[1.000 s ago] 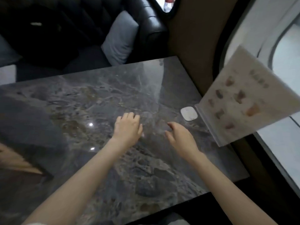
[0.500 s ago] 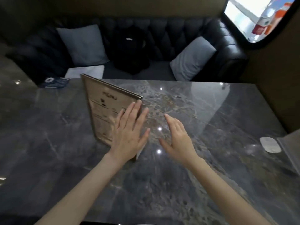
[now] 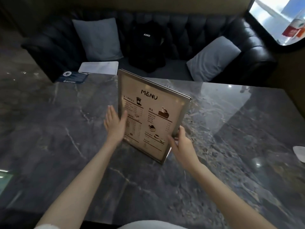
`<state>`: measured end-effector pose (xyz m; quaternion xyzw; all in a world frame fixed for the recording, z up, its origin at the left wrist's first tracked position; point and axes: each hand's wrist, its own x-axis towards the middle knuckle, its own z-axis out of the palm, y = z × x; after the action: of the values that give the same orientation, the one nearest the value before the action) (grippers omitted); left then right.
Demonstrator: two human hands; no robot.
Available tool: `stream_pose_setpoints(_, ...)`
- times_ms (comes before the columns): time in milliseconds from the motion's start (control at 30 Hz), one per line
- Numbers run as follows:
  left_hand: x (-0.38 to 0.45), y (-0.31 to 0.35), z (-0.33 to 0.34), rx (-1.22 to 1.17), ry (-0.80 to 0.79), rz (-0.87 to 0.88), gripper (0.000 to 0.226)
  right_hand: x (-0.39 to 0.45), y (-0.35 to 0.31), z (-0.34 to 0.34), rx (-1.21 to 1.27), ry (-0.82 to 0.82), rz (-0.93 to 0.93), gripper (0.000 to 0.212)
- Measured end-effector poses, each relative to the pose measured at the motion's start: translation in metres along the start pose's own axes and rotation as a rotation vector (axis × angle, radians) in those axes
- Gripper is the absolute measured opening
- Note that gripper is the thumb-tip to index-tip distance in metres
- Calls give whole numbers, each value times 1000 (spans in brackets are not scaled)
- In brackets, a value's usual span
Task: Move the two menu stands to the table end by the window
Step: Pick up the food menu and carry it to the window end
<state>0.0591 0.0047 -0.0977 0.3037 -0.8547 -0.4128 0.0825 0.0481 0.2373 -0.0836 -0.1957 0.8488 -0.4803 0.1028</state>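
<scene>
A framed menu stand (image 3: 153,116) with "MENU" printed on top stands upright in the middle of the dark marble table (image 3: 214,162), its face turned toward me. My left hand (image 3: 114,125) lies flat against its left edge, fingers spread. My right hand (image 3: 180,142) grips the lower right edge, thumb on the front and fingers behind the frame. The other menu stand is out of view. The window (image 3: 280,15) shows at the top right.
A small white pad (image 3: 299,154) lies at the table's right edge. A dark blue card (image 3: 73,77) rests at the far left table edge. Behind the table a black sofa (image 3: 255,52) holds two grey cushions, a black backpack (image 3: 146,45) and white paper.
My view swung left from the window end to the table's middle. Both hands reached the second menu stand, which now faces me more squarely, and my right hand has taken its right edge.
</scene>
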Motion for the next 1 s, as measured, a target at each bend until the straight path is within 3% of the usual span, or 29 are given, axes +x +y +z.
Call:
stream_pose_setpoints(67,13,-6,-2,-367,-59,-95,71,1,1,2,49,5,12,19)
stream_pose_setpoints(133,14,-8,-6,-562,-68,-153,59,1,1,1,62,11,12,9)
stream_pose_setpoints(400,33,-23,-17,-826,-221,-210,23,4,2,-7,154,-21,59,23)
stream_pose_setpoints(633,35,-21,-19,-901,-267,-232,25,7,3,-10,423,-45,136,23)
stream_pose_setpoints(800,38,-17,-18,-923,-279,-241,31,9,1,-19,430,4,140,24)
stream_pose_setpoints(1000,33,25,-6,-879,-298,-196,19,3,6,-53,459,67,131,25)
